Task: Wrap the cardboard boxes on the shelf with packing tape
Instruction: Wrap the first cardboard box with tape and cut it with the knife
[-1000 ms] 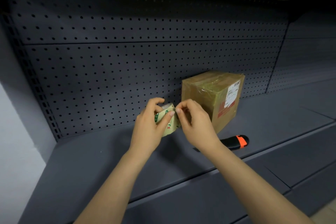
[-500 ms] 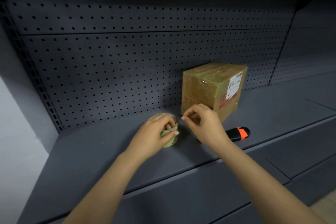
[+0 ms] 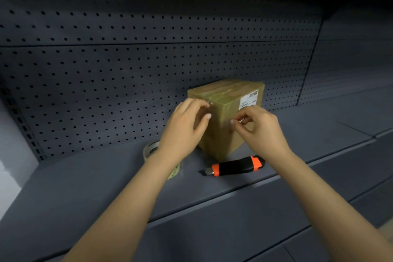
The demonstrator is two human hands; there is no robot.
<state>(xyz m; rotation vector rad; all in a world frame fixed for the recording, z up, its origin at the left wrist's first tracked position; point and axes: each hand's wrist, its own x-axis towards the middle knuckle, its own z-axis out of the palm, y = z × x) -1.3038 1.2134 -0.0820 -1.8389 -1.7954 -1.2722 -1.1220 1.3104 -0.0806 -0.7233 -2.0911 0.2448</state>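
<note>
In the head view, the left hand has let go of the tape roll, which it was gripping on the shelf half a second ago, and has risen to the cardboard box. The right hand has also come up from shelf level and now sits in front of the box's near vertical corner. The box and the utility knife lie where they did before.

The left fingers are curled against the box's upper near edge, with the thumb stretched out below them toward the right hand. It cannot be told whether they pinch tape there. The right thumb and forefinger are pressed tip to tip, and the other fingers are curled loosely behind. Anything held between the two tips is too thin or too clear to make out.

The box stands on the shelf just behind both sets of fingers, already glossy with tape, its white label above the right fingers. The roll lies flat below the left wrist, partly hidden by it. The knife lies below the right fingers, just in front of the box.
</note>
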